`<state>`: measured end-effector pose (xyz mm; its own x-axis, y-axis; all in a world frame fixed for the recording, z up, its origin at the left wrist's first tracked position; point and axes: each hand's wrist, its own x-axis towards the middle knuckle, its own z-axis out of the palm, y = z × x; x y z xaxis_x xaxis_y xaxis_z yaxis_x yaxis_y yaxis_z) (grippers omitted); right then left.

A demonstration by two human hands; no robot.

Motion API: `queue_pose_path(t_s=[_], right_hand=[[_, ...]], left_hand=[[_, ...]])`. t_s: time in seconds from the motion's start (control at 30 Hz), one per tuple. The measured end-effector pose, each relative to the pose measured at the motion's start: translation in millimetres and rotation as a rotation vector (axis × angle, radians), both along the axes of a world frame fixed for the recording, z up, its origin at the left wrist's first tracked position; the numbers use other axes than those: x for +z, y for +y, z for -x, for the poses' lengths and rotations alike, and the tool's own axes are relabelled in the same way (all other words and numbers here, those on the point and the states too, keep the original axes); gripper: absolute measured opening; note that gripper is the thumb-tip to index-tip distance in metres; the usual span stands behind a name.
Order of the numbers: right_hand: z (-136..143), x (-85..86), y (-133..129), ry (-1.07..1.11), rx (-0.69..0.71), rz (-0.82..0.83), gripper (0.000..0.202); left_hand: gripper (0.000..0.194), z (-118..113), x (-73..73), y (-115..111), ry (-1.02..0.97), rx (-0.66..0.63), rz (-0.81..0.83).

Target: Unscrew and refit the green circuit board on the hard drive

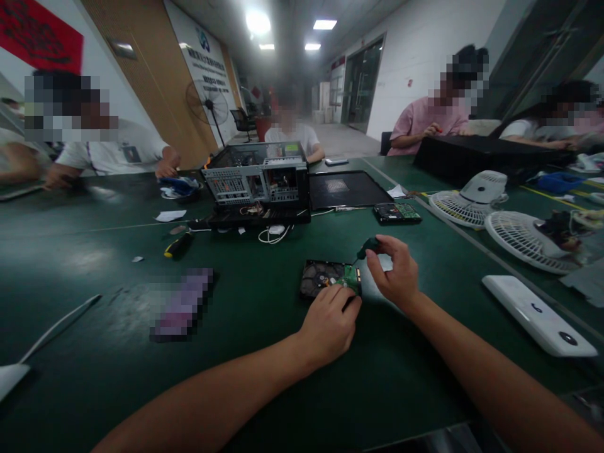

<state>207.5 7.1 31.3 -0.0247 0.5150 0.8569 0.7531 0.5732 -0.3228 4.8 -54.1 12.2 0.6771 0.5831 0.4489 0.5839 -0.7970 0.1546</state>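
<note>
Pressing down on the hard drive [325,278] with the left hand [330,324], the person steadies it on the green table [264,390], fingers lying on its green circuit board [348,275] rather than closed around anything. The right hand [395,272] pinches a small screwdriver [367,248], its tip angled toward the board. A slip looks like the main risk to me: the thin tip could skate off a screw and scratch the board or jab the steadying fingers just beside it. Any loosened screw could roll away unseen on the dark table.

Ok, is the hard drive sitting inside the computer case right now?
No, the hard drive lies on the green table under both hands, apart from the computer case.
</note>
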Motion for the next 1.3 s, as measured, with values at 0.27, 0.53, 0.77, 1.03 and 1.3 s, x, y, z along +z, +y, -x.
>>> queue_pose_path(t_s=[0.27, 0.53, 0.77, 1.03, 1.3], right_hand=[[0.4, 1.0, 1.5, -0.006, 0.006, -0.025, 0.043], [1.3, 3.9, -1.0, -0.013, -0.006, -0.002, 0.042], [0.0, 3.8, 0.1, -0.02, 0.014, -0.012, 0.042], [-1.7, 2.2, 5.1, -0.028, 0.049, -0.047, 0.047], [-5.8, 0.0, 10.4, -0.027, 0.053, -0.05, 0.047]], left_hand=[[0.041, -0.1, 0.4, -0.7, -0.001, 0.002, 0.006], [0.043, 0.2, 2.3, -1.0, 0.011, 0.0, 0.004], [0.04, -0.4, 1.7, -0.4, 0.015, 0.005, 0.002], [0.039, -0.2, 2.0, -0.7, 0.007, 0.002, -0.003], [0.041, 0.3, 1.7, -0.7, 0.002, 0.002, 0.004]])
